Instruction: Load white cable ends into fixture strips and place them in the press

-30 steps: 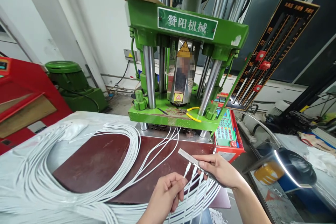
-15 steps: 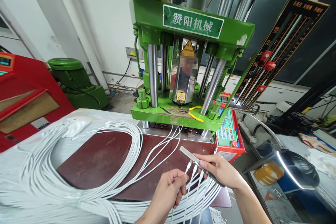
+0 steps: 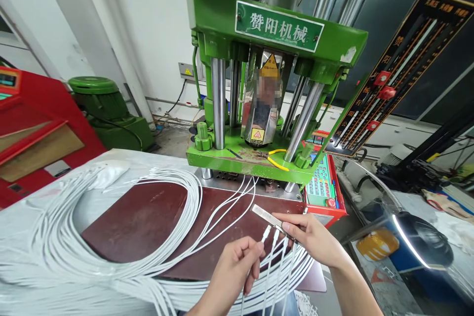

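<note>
My left hand (image 3: 237,262) is closed, thumb and fingers pinching a white cable just below its white connector (image 3: 266,232). To the right, my right hand (image 3: 313,236) grips a narrow flat metal bar (image 3: 267,216), which slants down towards the palm. Several white cables hang from the bar's lower side, their white plugs (image 3: 275,235) at its edge. The connector from my left hand is close under the bar; whether it touches is unclear. Beneath both hands runs a large bundle of white cables (image 3: 192,217), coiled on a brown board (image 3: 148,222).
Ahead stands a green press (image 3: 222,158) with steel columns, and yellow-handled pliers (image 3: 277,160) lie on its ledge. A few cables run under it. A red control box (image 3: 326,182) and a lamp (image 3: 422,239) are at the right. Red machinery (image 3: 40,133) stands left.
The view has shifted slightly. My right hand has tilted the metal bar a little, so its flat face shows brighter. Both hands keep their grips, and the left-hand connector remains beside the bar.
</note>
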Demonstrator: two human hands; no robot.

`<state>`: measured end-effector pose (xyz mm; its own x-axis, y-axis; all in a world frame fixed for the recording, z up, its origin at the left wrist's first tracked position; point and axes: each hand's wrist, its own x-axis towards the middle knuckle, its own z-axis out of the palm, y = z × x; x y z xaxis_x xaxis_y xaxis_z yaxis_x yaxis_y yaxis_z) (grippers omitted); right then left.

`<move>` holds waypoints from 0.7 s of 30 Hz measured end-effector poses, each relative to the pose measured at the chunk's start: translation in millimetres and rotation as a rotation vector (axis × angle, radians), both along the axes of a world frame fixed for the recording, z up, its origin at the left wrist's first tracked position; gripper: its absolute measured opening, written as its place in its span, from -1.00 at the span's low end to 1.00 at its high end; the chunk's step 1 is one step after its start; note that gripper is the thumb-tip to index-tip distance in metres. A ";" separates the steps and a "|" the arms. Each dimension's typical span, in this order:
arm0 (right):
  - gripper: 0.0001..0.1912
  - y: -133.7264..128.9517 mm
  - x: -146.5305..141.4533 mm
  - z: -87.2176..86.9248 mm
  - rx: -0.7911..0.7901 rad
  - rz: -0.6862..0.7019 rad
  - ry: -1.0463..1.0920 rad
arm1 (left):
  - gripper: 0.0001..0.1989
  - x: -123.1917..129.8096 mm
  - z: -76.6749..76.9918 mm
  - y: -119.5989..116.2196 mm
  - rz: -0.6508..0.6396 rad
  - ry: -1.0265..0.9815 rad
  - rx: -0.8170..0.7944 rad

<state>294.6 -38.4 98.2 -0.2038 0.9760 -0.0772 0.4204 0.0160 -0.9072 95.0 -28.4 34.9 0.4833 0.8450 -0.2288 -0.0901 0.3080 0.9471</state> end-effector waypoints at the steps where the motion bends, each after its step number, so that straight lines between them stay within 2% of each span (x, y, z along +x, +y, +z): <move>1: -0.58 -0.5 -0.3 -0.6 -0.003 0.001 -0.001 | -0.63 0.5 -1.9 0.1 0.010 0.008 0.003; 5: -0.58 -2.2 -2.1 -2.3 -0.018 -0.006 -0.014 | -0.64 1.9 -4.5 0.4 0.040 0.016 0.026; 13: -0.57 -1.9 -2.6 -9.1 -0.029 -0.029 -0.050 | -0.54 3.9 2.9 0.4 0.055 0.084 0.043; 18: -0.57 -1.6 -4.0 -13.2 0.028 0.002 -0.041 | -0.58 8.5 5.8 1.7 0.082 0.061 0.004; 21: -0.59 1.3 -1.2 -14.0 0.009 0.012 -0.013 | -0.60 10.7 3.9 4.0 0.067 0.044 -0.011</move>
